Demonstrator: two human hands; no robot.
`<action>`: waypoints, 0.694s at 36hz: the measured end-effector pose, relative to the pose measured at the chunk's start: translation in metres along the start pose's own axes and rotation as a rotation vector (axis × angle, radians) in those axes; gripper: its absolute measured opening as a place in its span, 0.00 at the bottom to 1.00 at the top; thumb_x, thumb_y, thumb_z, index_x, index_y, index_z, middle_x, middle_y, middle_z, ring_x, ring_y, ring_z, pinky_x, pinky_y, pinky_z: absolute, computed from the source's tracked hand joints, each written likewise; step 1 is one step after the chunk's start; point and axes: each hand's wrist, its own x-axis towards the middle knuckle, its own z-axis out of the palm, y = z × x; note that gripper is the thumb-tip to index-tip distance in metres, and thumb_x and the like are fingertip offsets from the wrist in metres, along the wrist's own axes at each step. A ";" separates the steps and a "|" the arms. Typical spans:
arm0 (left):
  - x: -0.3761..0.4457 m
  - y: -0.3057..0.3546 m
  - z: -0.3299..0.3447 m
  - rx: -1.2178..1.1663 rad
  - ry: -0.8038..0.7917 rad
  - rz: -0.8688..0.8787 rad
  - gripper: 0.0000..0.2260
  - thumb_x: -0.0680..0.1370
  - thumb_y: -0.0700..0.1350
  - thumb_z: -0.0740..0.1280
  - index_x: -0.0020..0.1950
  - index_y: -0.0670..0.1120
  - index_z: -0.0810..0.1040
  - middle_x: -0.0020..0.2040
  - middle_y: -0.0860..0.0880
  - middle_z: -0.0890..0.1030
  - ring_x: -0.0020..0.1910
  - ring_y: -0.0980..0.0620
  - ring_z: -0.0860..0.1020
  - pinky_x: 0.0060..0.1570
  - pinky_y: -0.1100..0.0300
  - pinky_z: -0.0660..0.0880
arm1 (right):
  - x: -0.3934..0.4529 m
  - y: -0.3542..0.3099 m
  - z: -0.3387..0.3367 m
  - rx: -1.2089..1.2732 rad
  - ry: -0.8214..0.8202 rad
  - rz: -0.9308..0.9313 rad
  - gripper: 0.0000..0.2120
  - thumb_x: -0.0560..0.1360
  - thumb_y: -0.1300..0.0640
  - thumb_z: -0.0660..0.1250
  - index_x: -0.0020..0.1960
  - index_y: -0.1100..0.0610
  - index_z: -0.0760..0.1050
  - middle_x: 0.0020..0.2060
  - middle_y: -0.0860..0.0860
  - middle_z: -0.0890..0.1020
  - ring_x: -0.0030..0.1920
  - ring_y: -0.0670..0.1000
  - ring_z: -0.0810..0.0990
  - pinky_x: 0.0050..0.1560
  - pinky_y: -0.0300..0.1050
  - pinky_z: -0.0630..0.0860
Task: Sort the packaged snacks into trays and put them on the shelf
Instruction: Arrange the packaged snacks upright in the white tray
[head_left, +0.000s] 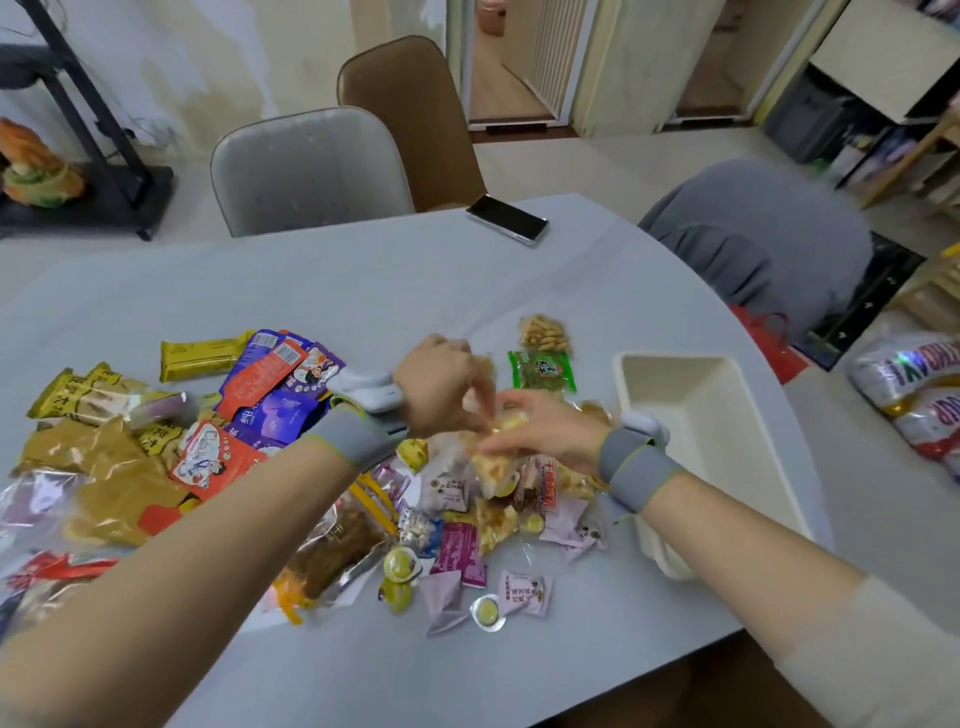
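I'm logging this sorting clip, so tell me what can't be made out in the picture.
- Head view: what the left hand holds, if anything; motion blur smears its fingers.
- Head view: the near end of the cream tray; the right forearm covers it.
- Head view: the small packets under the right hand; print too small to read.

Pale grey table (363, 280) up front, a phone (506, 219) lying at its far edge. Behind it, a grey chair (306, 166) beside a brown chair (410, 119). Stained cream wall (208, 57) beyond, open doorway (514, 57) further right.
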 end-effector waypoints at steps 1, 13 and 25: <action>0.003 0.000 0.000 -0.003 0.071 0.028 0.11 0.69 0.58 0.73 0.48 0.56 0.83 0.52 0.56 0.80 0.56 0.51 0.73 0.61 0.57 0.61 | 0.003 0.002 -0.001 0.037 0.054 -0.001 0.37 0.53 0.42 0.81 0.59 0.48 0.75 0.60 0.49 0.78 0.57 0.54 0.79 0.62 0.55 0.75; -0.001 0.053 0.042 -1.916 0.000 -0.919 0.17 0.72 0.59 0.70 0.54 0.50 0.79 0.51 0.45 0.78 0.47 0.46 0.78 0.52 0.47 0.76 | -0.018 -0.001 0.015 -0.204 0.294 -0.257 0.34 0.67 0.56 0.76 0.69 0.53 0.66 0.60 0.48 0.77 0.60 0.48 0.75 0.59 0.42 0.73; -0.029 0.017 0.082 -2.073 0.026 -0.974 0.09 0.74 0.48 0.67 0.38 0.45 0.72 0.27 0.47 0.73 0.21 0.52 0.69 0.28 0.64 0.68 | 0.038 0.071 -0.038 -0.686 0.367 0.222 0.11 0.73 0.63 0.61 0.53 0.58 0.77 0.51 0.58 0.82 0.54 0.60 0.80 0.55 0.49 0.77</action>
